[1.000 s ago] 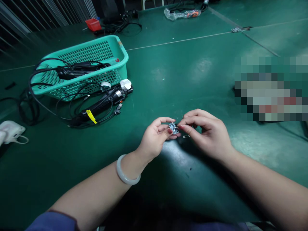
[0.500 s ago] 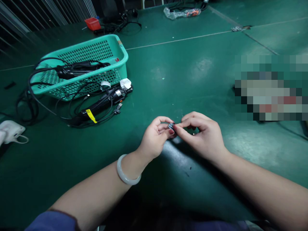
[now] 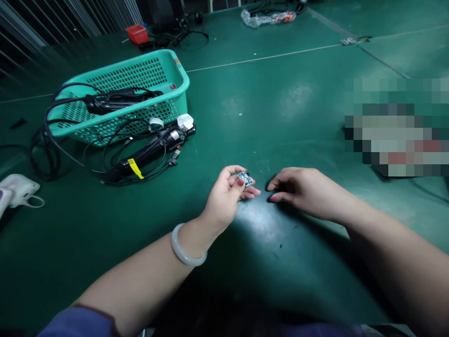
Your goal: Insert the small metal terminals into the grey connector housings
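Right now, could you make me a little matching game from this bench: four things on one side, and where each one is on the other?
Things:
1. small metal part
2. bracelet
3. red tray
4. black tool with yellow tag

Places:
A. on the left wrist
B. far back on the table, behind the basket
C. pinched in the left hand
D. lying on the table just in front of the basket

Pairs: 1-C, 2-A, 3-B, 4-D
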{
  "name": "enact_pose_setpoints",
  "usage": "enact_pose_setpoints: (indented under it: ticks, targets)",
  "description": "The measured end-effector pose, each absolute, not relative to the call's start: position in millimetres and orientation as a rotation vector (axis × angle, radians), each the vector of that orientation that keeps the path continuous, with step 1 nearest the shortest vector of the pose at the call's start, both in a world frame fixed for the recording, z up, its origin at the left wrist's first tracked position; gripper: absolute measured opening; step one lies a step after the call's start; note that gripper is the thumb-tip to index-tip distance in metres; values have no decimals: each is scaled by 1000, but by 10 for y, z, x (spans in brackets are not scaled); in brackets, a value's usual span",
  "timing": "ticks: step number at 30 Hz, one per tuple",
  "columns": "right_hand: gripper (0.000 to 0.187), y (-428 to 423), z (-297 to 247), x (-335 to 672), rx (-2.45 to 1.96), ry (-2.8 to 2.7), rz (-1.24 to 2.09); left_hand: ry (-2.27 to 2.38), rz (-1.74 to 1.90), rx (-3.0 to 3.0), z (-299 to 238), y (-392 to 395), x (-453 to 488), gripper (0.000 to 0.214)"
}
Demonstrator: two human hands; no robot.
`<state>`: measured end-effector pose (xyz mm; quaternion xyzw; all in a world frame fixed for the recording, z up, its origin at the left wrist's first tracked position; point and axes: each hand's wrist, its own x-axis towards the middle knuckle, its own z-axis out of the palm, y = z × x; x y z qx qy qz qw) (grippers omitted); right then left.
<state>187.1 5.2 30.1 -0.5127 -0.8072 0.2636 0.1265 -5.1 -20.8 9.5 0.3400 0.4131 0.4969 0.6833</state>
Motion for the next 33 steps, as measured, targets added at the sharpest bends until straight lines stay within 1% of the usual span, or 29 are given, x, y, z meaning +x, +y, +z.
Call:
enact_pose_setpoints:
  ticks: [5,9,11,17,21,24,26,29,30,31,33]
  targets:
    - [17,74,327,2029,-1472,-2475,816,957,1116,747,138,-209,-49,5]
    - [12,102,409,2042,-1690,-2507,901,975,1093,744,170,-211,-49,7]
    - [13,117,428,2010,-1789,-2514,914,978,1087,741,177,-212,-49,9]
    - [22,141,332,1946,-1639,-2653,684,962,1064,750,163,-196,-52,10]
    - [19,144,311,1917,-1631,-2760,538,952,1051,780,155,-192,-57,11]
    - [19,133,409,1874,-1482,-2755,552,952,1048,818,153,-200,-59,12]
    - [20,99,488,1821,-1299,-2619,518,949,1047,844,145,-206,-60,12]
    - [21,7,514,1710,-997,-2306,364,903,1035,864,116,-214,-64,12]
    - [22,-26,489,1676,-936,-2221,267,878,1025,871,104,-216,-66,13]
    - [23,-55,454,1648,-901,-2166,158,853,1013,878,93,-218,-68,14]
    - [24,-96,376,1612,-812,-2206,65,811,986,893,75,-224,-73,16]
